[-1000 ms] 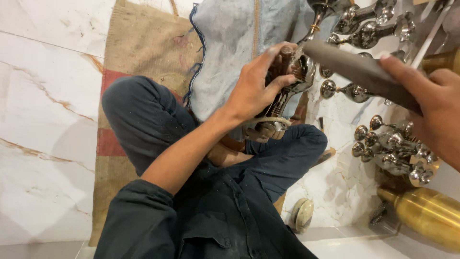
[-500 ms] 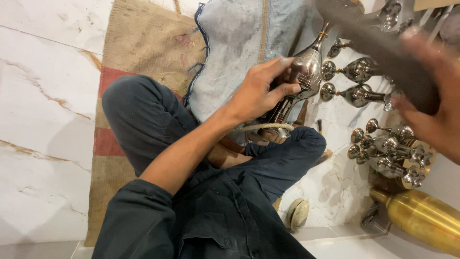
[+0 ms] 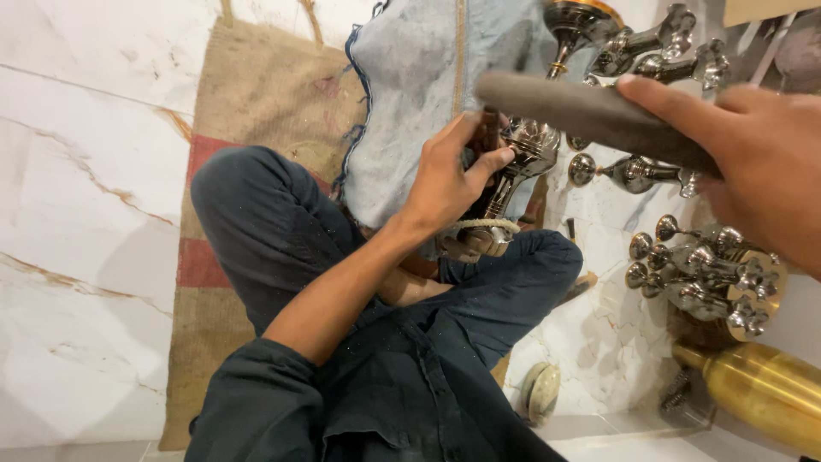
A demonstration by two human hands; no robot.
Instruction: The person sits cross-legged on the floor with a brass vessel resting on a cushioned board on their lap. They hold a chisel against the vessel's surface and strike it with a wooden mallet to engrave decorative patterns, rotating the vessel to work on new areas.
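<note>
The left hand (image 3: 445, 184) was closed around a shiny metal fitting (image 3: 522, 158) that stood above the crossed legs, its fingers (image 3: 492, 161) clamped on it. The right hand (image 3: 757, 162) gripped a dark grey bar (image 3: 581, 115), raised just above the fitting, beside more metal fittings (image 3: 701, 274) on the marble floor (image 3: 77, 171).

Glossy silver metal tap fitting (image 3: 522, 158) — matt, rough grey bar (image 3: 590, 115); coarse brown burlap sack (image 3: 265, 111), polished white marble floor (image 3: 77, 171), shiny brass cylinder (image 3: 761, 385).
</note>
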